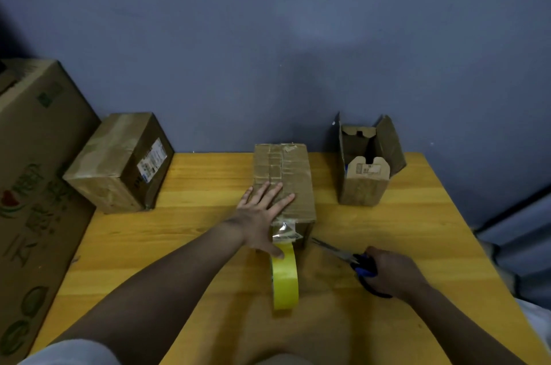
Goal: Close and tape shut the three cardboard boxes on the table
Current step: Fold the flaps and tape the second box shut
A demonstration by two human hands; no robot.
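Note:
A closed cardboard box (286, 168) lies in the middle of the wooden table (208, 230). My left hand (262, 215) presses flat on its near top, fingers spread, thumb touching the yellow tape roll (284, 278) that stands on edge in front of the box. A strip of clear tape runs from the roll up the box's near end. My right hand (390, 270) grips blue-handled scissors (351, 259), blades pointing toward the box. A taped box (119, 162) sits at the left. A small box (365, 162) at the right stands with its flaps open.
A large printed carton (35, 186) stands off the table's left edge. A blue wall runs right behind the table. The right edge of the table drops off to a dim floor area.

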